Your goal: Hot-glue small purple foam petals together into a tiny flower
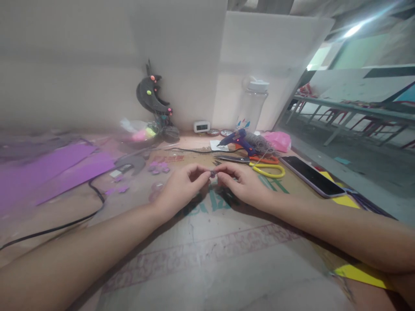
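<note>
My left hand [181,185] and my right hand [243,183] meet over the middle of the table. Both pinch one small dark piece [213,173] between their fingertips; it is too small to name. The hands rest on a printed cardboard sheet [207,246]. Small purple foam pieces [158,167] lie just left of my left hand.
Purple foam sheets [48,168] lie at the left with a black cable [94,194]. A blue glue gun [238,140], yellow and orange scissors [266,166], a phone [313,176] and yellow paper [348,201] lie to the right. A bottle [253,106], small clock [201,126] and dark crescent craft [151,97] stand at the back.
</note>
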The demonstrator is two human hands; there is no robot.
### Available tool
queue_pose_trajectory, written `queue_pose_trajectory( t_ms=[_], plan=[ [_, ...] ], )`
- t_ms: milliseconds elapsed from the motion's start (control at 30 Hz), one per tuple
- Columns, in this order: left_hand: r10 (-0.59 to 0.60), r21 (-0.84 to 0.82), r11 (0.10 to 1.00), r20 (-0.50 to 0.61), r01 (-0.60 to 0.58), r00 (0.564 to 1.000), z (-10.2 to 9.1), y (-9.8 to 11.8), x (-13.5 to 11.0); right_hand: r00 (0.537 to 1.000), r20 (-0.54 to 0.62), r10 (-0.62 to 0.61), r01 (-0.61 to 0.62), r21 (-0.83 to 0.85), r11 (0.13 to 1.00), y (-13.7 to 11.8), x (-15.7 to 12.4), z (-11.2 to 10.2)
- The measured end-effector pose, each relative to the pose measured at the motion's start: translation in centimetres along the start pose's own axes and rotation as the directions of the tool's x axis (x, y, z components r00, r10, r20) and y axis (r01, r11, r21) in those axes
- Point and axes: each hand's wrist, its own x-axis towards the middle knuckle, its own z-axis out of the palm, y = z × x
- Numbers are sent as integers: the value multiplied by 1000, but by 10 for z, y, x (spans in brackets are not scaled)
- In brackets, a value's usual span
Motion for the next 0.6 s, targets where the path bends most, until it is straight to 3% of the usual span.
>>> queue_pose_trajectory(
  t_ms=[367, 600],
  plan=[
    [31, 20, 999, -39, -30, 999, 0, 3, 1, 979, 182, 95, -164, 418, 893, -8, -2, 5],
    [37, -13, 999, -16, -37, 999, 0, 1, 1, 968, 212, 132, -221, 477, 850, -8, 1, 3]
  ],
)
